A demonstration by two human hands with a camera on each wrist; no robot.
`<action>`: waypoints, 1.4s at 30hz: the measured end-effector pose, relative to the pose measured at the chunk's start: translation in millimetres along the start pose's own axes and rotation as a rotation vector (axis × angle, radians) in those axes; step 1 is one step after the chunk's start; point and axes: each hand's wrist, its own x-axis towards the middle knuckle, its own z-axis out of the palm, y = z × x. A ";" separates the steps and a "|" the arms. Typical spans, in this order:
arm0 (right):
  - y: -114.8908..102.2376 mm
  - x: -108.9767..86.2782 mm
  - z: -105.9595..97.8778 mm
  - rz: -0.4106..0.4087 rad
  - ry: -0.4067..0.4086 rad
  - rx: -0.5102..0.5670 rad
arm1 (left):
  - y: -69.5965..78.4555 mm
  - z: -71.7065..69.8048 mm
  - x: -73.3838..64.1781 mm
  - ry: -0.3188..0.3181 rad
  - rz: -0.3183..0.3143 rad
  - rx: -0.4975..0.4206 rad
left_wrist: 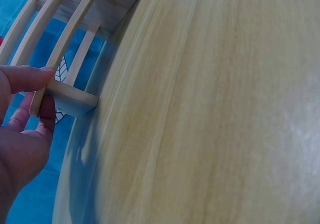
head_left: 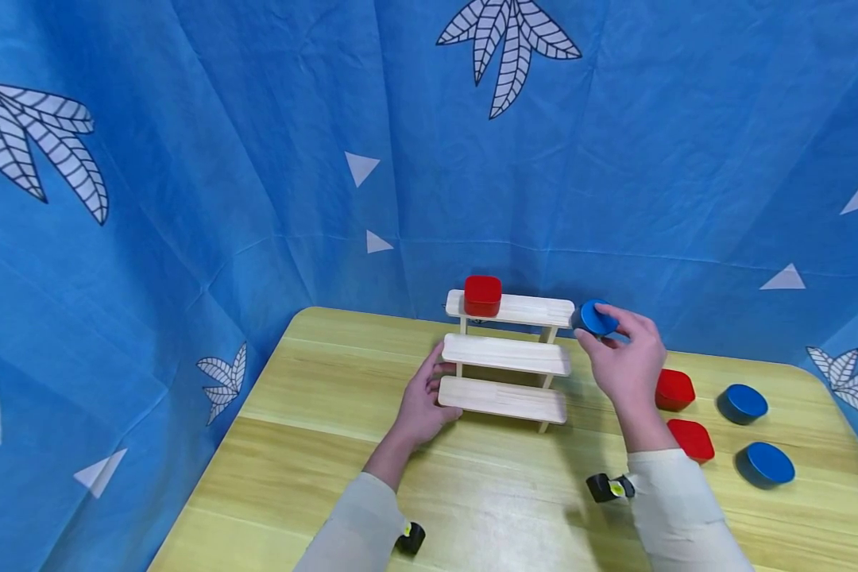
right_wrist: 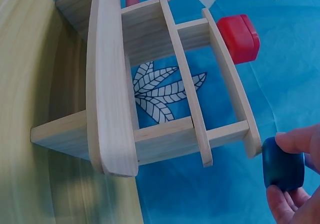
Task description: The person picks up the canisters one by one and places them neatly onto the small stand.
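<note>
A pale wooden three-tier display stand [head_left: 506, 354] stands near the back of the table. My left hand [head_left: 422, 405] holds its left end; in the left wrist view the thumb lies over a tier board [left_wrist: 75, 26] and fingers reach under it. My right hand [head_left: 632, 361] pinches a small blue round container [head_left: 595, 318] just beyond the top tier's right end. The right wrist view shows that blue container [right_wrist: 283, 165] between thumb and fingers, close to the board's end; whether they touch I cannot tell. On the top tier's left part sits a red rounded-square container [head_left: 482, 296].
Right of the stand, two red containers [head_left: 675, 390] and two more blue round ones [head_left: 742, 403] stand on the wooden table [head_left: 279, 445]. A blue patterned cloth [head_left: 314, 143] hangs behind and beside the table. Each wrist carries a small black camera [head_left: 604, 487].
</note>
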 end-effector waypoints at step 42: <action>-16.4 4.6 27.1 -0.120 -0.048 -0.002 | -24.2 -2.2 8.6 -0.001 0.004 0.020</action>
